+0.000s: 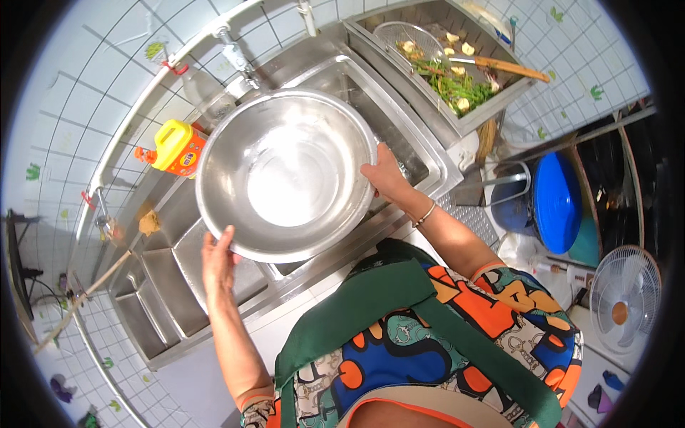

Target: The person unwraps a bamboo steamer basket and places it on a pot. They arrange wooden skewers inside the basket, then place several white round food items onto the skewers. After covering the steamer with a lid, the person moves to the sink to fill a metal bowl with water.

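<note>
Between my hands is a wide, shiny stainless steel basin [225, 160], held above the sink with its inside facing up. My left hand [218, 262] grips its near left rim, the thumb lying over the edge. On the right side of the rim, my right hand [389, 176] has its thumb inside and the fingers hidden below. The basin covers much of the steel sink bowl [393, 123] beneath it. Just beyond the rim stands a metal wall tap [235, 56].
A yellow-and-orange detergent jug [182, 147] and a clear plastic bottle [206, 93] stand behind the basin. A steel strainer tray [369, 40] holds vegetable scraps and a wooden-handled skimmer [500, 67]. At right are a blue lid [556, 203] and a fan [623, 299]. A sponge [149, 222] lies left.
</note>
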